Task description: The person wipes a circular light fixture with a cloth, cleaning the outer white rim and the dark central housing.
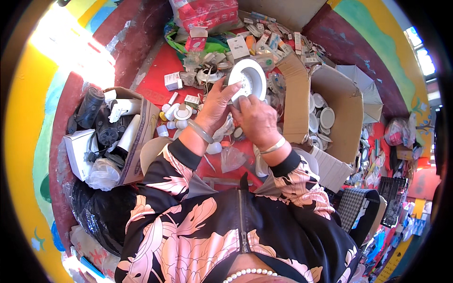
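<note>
In front of me I hold up a round white downlight (pixel 257 78), a dish-like lamp housing with its hollow side facing me. My left hand (pixel 212 109) grips its left edge, thumb over the rim. Closed at the lower rim is my right hand (pixel 257 120), its fingers bent inward; the fingertips are partly hidden, so what they pinch there cannot be made out. Just beyond the lamp lies a jumble of small parts and a white box (pixel 238 48). Small white lamp pieces and a white ring (pixel 182 112) rest left of my hands.
At right stands an open cardboard box (pixel 337 80) holding several round white lamps (pixel 325 118). Another carton (pixel 145 134) at left holds black and white appliances. A red cloth (pixel 153 85) lies under the clutter; small boxes and a pink bag (pixel 207 14) sit at the back.
</note>
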Available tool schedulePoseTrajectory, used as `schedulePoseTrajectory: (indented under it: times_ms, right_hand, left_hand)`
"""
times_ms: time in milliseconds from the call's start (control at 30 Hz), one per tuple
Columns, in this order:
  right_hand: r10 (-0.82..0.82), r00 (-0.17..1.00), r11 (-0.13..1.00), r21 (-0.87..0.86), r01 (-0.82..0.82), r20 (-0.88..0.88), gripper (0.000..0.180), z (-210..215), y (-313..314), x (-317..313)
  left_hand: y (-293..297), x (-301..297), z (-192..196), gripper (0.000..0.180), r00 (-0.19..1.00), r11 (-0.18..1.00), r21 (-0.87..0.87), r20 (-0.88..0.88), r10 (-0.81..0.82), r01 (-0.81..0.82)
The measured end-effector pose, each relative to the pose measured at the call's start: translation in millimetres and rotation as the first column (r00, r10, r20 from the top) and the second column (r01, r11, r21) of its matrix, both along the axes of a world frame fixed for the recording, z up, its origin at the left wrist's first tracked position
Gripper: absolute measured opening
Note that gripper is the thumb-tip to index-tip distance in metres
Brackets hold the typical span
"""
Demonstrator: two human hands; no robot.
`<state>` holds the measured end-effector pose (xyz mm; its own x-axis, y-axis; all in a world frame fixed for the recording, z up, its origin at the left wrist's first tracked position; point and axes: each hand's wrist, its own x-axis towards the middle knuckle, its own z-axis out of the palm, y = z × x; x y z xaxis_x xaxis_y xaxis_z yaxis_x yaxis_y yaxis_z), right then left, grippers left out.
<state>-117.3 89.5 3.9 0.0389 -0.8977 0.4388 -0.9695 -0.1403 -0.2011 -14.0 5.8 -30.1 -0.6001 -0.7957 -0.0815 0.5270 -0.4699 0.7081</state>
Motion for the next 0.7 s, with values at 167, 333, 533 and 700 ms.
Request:
schedulePoseTrajectory:
  times_ms: [167,333,533,700]
  right_hand:
    - [-0.041,0.56,0.985,0.127,-0.117,0.827,0.024,44.2,-1.1,-57.0]
    - [-0.048,-0.503,0.998,0.055,-0.002,0.863,0.037,24.1,-4.7,-125.7]
    - [-0.003,-0.693,0.995,-0.065,-0.071,0.721,0.036,3.4,-16.4,-149.3]
    - [0.026,-0.607,0.974,-0.156,-0.162,0.794,0.04,-0.9,-14.9,-149.4]
  left_hand:
    - [-10.5,15.8,18.7,0.046,0.983,0.983,0.184,-0.177,0.053,-0.02]
    - [-17.3,25.8,24.7,0.051,0.983,0.997,0.027,-0.162,0.082,-0.079]
    - [-13.0,19.6,32.0,0.064,0.945,0.9,-0.302,-0.008,0.327,-0.314]
    - [-13.6,26.7,34.2,0.076,0.382,-0.093,-0.996,-0.086,0.92,-0.001]
